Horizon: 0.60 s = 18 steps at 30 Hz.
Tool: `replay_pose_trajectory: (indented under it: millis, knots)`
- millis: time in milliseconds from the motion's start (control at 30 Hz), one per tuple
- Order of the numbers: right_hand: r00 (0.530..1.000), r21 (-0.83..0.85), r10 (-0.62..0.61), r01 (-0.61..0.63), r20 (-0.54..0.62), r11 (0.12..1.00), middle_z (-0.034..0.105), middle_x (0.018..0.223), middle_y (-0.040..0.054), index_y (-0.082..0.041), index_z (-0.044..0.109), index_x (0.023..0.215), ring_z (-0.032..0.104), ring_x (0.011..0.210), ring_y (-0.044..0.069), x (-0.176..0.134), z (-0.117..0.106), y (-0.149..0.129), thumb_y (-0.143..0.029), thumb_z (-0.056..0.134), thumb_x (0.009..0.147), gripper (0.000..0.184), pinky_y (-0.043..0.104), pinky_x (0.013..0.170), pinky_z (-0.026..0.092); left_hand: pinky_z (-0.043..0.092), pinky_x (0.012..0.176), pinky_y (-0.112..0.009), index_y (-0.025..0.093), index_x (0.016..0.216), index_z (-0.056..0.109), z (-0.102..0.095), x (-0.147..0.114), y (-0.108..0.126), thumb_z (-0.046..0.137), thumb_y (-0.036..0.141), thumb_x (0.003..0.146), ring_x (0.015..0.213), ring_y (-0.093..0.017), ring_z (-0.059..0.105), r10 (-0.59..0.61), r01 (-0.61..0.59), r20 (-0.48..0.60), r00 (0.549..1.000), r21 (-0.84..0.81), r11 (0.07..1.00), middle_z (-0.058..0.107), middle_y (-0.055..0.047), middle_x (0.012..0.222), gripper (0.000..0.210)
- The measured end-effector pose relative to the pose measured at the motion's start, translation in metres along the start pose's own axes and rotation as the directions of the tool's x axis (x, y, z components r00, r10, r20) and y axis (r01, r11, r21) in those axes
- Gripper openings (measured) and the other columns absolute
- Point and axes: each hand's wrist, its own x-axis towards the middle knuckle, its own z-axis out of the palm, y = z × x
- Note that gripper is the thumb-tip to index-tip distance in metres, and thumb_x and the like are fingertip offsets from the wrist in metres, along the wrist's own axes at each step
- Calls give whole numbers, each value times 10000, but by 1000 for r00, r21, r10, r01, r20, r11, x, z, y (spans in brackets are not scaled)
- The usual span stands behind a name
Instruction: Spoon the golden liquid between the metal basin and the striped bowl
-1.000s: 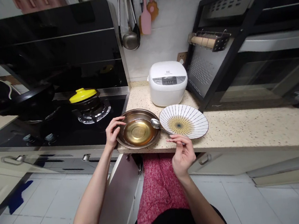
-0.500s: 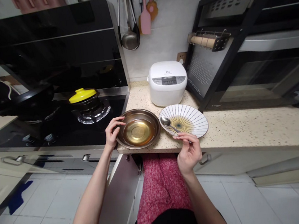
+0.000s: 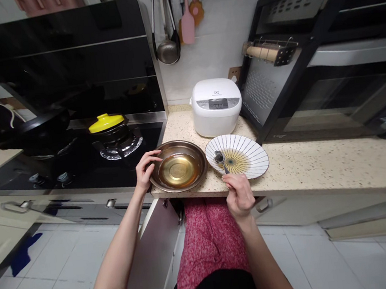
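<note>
A shallow metal bowl (image 3: 200, 160) stands at the counter's left end, with clear yellowish liquid inside. My left hand (image 3: 146, 170) grips its left rim, fingertips reaching over the inside edge. Just to the right lies a white plate (image 3: 256, 155) with dark radiating lines and a yellowish centre; some liquid appears to lie in it. Pinched by its handle in my right hand (image 3: 239, 195) is a metal spoon (image 3: 219, 157). The spoon's head is over the left part of the plate; whether it touches the plate I cannot tell.
A white rice cooker (image 3: 218, 113) stands behind the plate. On the left, the gas stove holds a pot with a yellow lid (image 3: 106, 122) and a black wok (image 3: 43, 130). A black rack (image 3: 259, 84) with an oven rises at right. Below, a cabinet door (image 3: 157, 252) stands open.
My right hand has shifted slightly left, and the spoon has turned more upright, its head moving a little right and down over the plate. My left hand and the bowl have stayed put.
</note>
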Motion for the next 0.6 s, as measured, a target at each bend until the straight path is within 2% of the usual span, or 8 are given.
replay_pose_trajectory:
  millis: [267,400,500,600]
  knots:
    - [995,-12,-49,51,90,999,766,918,69,-231,676,1118,738,834,207,-4,-4,4,-73,537,993,245,379,713,589,495,1069,-535,197,953,785,0,0,0,558,467,963,1185,-344,664,-16,17,-5,1000,23,1000,742,-131,1261,353]
    - [999,-5,-18,18,35,1000,757,893,52,-238,675,1106,739,817,202,-2,-4,2,-78,549,993,233,367,706,586,497,1070,-538,195,954,780,0,0,2,559,473,962,1188,-345,664,-17,17,0,1000,22,1000,739,-133,1266,355]
    - [994,34,84,-82,-74,996,743,889,45,-243,673,1074,733,814,200,0,-3,-5,-143,535,1027,177,368,702,590,500,1067,-540,197,947,778,0,0,2,552,498,962,1184,-347,665,-25,25,-4,1000,35,999,740,-134,1260,377]
    - [953,150,257,-234,-161,961,726,904,44,-242,663,1043,728,820,204,-1,-1,-14,-209,507,1054,160,387,708,616,501,1066,-544,197,941,774,0,1,2,543,523,960,1180,-351,666,-30,30,-6,1000,44,999,740,-137,1256,399]
